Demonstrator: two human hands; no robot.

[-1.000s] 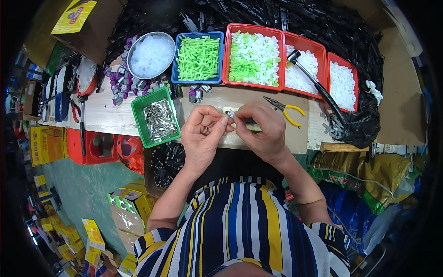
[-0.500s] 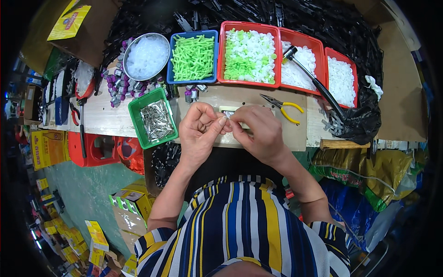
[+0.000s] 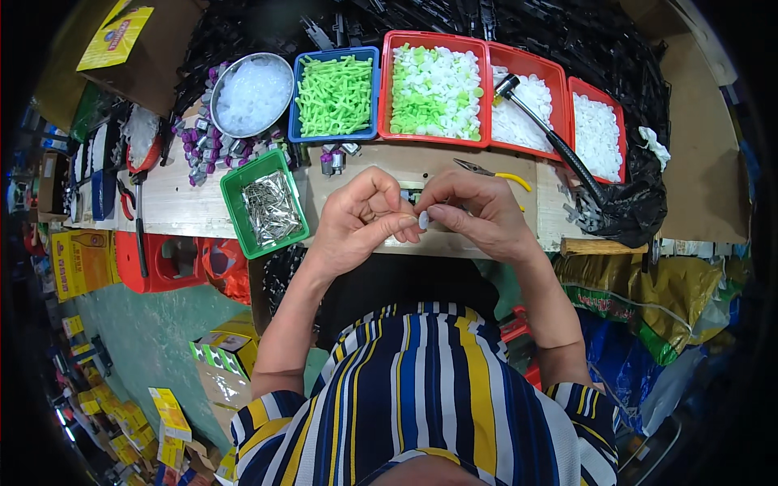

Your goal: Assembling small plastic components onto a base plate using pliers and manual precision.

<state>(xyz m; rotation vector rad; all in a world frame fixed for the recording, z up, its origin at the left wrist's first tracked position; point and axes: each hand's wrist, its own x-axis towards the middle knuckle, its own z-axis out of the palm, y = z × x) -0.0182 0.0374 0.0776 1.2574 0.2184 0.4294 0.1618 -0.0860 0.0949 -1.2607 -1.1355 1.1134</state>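
Over the near part of the bench, my left hand (image 3: 366,217) and my right hand (image 3: 480,212) meet at their fingertips. Thumb and forefinger of the right pinch a small translucent white plastic piece (image 3: 423,219). The thumb of my left hand presses against its curled fingers, right beside that piece; whatever lies between them is hidden. Partly covered by my hands is a small dark-and-pale object (image 3: 411,195) on the bench. Left of my left hand, a green bin (image 3: 229,190) holds thin metal pins (image 3: 271,209).
Along the back stand a metal bowl (image 3: 290,95) of clear pieces, a blue bin (image 3: 377,97) of green parts, and red bins (image 3: 486,81) of white and green caps. A hammer (image 3: 559,146) leans across the right bins. Yellow-handled pliers (image 3: 512,180) lie behind my right hand; small motors (image 3: 332,160) lie near the green bin.
My hands have shifted slightly right and lower. The right hand has turned, so the white piece now shows between the fingertips. The whole view has moved a little.
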